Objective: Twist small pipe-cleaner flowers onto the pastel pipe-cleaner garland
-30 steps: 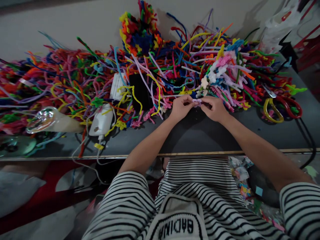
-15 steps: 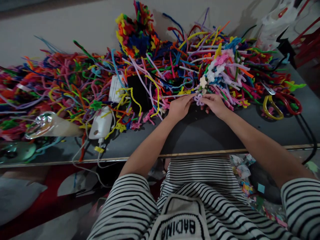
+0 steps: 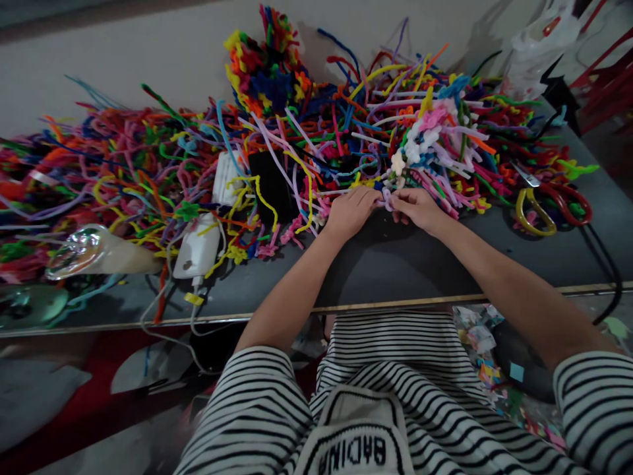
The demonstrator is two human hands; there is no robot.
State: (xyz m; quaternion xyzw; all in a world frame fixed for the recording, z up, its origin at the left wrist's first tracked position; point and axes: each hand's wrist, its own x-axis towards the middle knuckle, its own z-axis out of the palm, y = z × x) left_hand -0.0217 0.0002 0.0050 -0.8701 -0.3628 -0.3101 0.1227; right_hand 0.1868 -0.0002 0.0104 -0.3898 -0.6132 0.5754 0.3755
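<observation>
A small looped piece of purple pipe cleaner (image 3: 386,198) is held between my two hands at the front of the colourful heap. My left hand (image 3: 352,210) pinches its left side, fingers pressed together. On its right side, the thumb and fingers of my right hand (image 3: 418,208) close on it. Just behind my hands lies a bunch of pipe cleaner flowers (image 3: 420,142) in white, pink and blue.
Scissors (image 3: 537,201) with yellow and red handles lie at the right of the grey table (image 3: 395,277). Left of my arms are a white power bank (image 3: 198,247) with a cable and a black object (image 3: 271,188). Tangled pipe cleaners (image 3: 133,155) spread along the wall.
The purple loops have turned and now look narrower, with my hands still on them. My left hand has shifted slightly left, and the whole view has moved a little.
</observation>
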